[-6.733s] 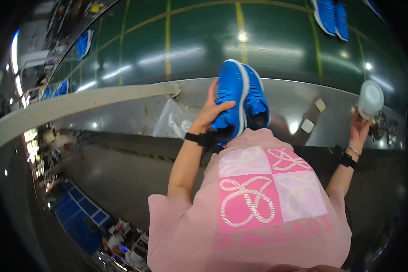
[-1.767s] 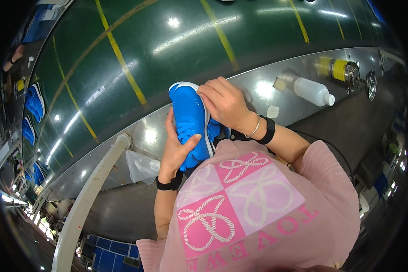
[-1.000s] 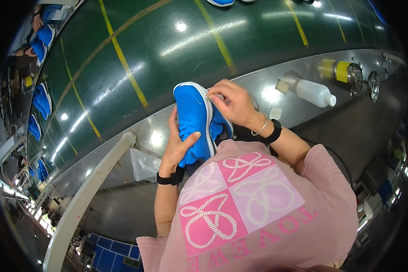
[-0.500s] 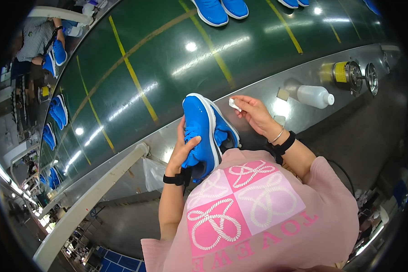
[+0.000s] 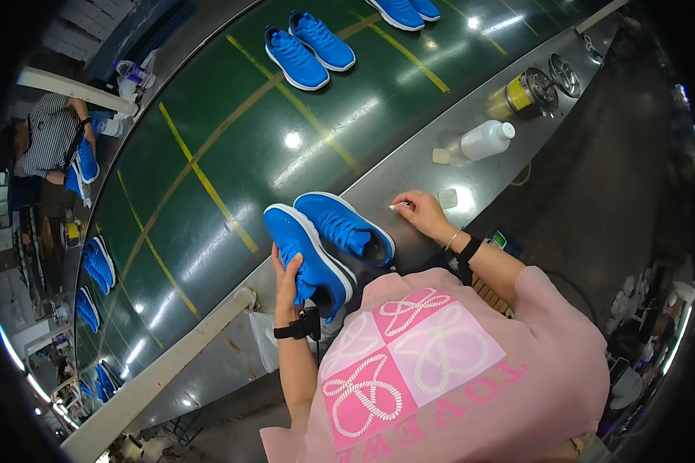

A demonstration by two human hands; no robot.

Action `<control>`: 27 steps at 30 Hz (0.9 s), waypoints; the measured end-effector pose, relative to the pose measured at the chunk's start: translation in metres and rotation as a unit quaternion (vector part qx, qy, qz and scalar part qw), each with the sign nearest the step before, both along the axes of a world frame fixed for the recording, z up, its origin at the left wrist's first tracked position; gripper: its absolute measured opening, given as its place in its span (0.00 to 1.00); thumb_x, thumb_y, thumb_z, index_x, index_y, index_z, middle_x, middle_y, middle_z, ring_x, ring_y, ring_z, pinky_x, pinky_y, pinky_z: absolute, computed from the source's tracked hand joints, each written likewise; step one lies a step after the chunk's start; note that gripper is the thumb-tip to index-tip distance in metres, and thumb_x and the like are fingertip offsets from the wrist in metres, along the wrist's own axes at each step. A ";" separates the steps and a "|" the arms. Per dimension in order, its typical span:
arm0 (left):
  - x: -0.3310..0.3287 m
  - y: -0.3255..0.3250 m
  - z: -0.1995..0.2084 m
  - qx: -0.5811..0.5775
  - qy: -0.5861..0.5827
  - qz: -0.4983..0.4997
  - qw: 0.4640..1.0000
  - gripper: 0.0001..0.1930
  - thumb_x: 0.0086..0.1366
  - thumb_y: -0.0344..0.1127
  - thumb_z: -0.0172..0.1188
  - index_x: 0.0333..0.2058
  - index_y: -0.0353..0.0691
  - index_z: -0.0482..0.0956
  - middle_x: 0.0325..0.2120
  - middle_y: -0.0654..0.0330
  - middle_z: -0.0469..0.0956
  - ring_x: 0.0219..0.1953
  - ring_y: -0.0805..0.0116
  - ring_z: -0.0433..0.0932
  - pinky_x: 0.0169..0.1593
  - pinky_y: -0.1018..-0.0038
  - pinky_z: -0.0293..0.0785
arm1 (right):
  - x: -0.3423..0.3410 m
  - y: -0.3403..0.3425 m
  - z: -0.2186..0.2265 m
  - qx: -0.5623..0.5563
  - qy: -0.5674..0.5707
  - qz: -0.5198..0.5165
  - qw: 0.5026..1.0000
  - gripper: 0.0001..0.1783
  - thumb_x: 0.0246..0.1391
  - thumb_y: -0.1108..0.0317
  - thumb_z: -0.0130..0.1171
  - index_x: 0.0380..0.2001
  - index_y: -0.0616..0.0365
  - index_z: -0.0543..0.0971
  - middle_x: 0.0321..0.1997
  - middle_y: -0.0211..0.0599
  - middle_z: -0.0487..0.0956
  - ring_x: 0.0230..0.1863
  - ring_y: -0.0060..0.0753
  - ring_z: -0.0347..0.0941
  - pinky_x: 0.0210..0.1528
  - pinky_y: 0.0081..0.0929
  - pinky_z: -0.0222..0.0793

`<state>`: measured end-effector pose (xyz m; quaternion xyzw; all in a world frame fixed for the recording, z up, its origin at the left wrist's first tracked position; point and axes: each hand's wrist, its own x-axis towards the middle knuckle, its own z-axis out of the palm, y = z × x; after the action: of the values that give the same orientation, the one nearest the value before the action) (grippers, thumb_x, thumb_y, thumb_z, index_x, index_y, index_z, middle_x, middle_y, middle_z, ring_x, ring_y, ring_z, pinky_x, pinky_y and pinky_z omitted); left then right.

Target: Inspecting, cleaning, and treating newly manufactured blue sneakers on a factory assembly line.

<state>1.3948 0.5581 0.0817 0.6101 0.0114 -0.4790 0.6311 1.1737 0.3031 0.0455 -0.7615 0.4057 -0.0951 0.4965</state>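
Note:
My left hand (image 5: 287, 284) grips a blue running shoe (image 5: 292, 235) with a white sole, thumb over its lace side and fingers largely hidden beneath. The shoe slants with its toe away from me. Just to its right, the matching blue shoe (image 5: 333, 218) rests on the metal ledge at the belt's edge, its opening toward me. Between thumb and fingertips, my right hand (image 5: 426, 214) pinches a small white piece (image 5: 398, 205); its kind is too small to make out. This hand is over the ledge, apart from both shoes.
A green conveyor belt (image 5: 232, 147) with yellow lines carries blue shoe pairs (image 5: 309, 50). On the metal ledge stand a white bottle (image 5: 485, 141), a yellow-labelled metal canister (image 5: 523, 92), and a small beige block (image 5: 441, 156). A pale post (image 5: 170, 363) crosses at left. A co-worker (image 5: 50, 139) holds shoes.
The view has shifted. The held shoe has moved left from in front of its mate, which now shows more fully. My right hand still pinches the white piece, farther from the held shoe.

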 end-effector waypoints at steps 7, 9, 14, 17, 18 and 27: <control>0.000 0.016 -0.006 0.062 -0.035 0.031 0.997 0.52 0.56 0.44 0.69 0.69 0.45 0.42 0.57 0.44 0.64 0.54 0.54 0.70 0.55 0.63 0.71 | -0.029 0.007 -0.009 -0.170 -0.008 -0.029 0.985 0.15 0.53 0.67 0.61 0.45 0.57 0.79 0.39 0.41 0.77 0.32 0.35 0.74 0.37 0.30 0.71; -0.001 0.022 -0.009 0.066 -0.040 0.030 0.997 0.52 0.55 0.43 0.70 0.69 0.44 0.41 0.57 0.43 0.64 0.54 0.54 0.71 0.55 0.63 0.71 | -0.040 0.002 -0.003 -0.169 0.019 -0.074 0.983 0.15 0.53 0.68 0.61 0.45 0.57 0.79 0.38 0.40 0.77 0.32 0.35 0.74 0.38 0.30 0.71; -0.006 0.028 -0.020 0.119 -0.108 -0.011 0.987 0.54 0.54 0.49 0.70 0.69 0.39 0.41 0.59 0.43 0.62 0.58 0.54 0.68 0.58 0.64 0.67 | -0.063 -0.002 -0.001 -0.179 0.025 -0.133 0.974 0.12 0.54 0.70 0.60 0.43 0.57 0.80 0.33 0.39 0.78 0.30 0.33 0.74 0.38 0.28 0.71; -0.004 0.029 -0.044 0.137 -0.177 -0.024 0.974 0.54 0.53 0.50 0.71 0.68 0.37 0.45 0.58 0.40 0.62 0.58 0.51 0.67 0.59 0.61 0.66 | -0.053 0.010 0.003 -0.150 0.042 -0.092 0.984 0.13 0.53 0.70 0.60 0.43 0.56 0.80 0.38 0.40 0.78 0.38 0.37 0.75 0.43 0.30 0.71; -0.001 0.030 -0.047 0.139 -0.179 -0.022 0.974 0.54 0.53 0.50 0.71 0.68 0.37 0.45 0.58 0.40 0.62 0.58 0.51 0.67 0.59 0.61 0.66 | -0.046 0.016 0.004 -0.216 0.023 -0.027 0.976 0.14 0.52 0.70 0.60 0.43 0.55 0.79 0.42 0.40 0.77 0.43 0.40 0.73 0.47 0.32 0.71; 0.028 0.026 -0.039 0.201 -0.208 -0.093 0.953 0.44 0.58 0.53 0.66 0.65 0.36 0.58 0.54 0.41 0.64 0.51 0.53 0.70 0.54 0.65 0.68 | -0.016 0.018 -0.014 -0.280 -0.009 0.123 0.952 0.15 0.50 0.72 0.60 0.44 0.53 0.77 0.49 0.39 0.74 0.52 0.48 0.68 0.53 0.39 0.68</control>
<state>1.4224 0.5841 0.0429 0.8091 -0.0807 -0.3855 0.4361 1.1577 0.3209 0.0310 -0.9130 0.2615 -0.1499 0.2751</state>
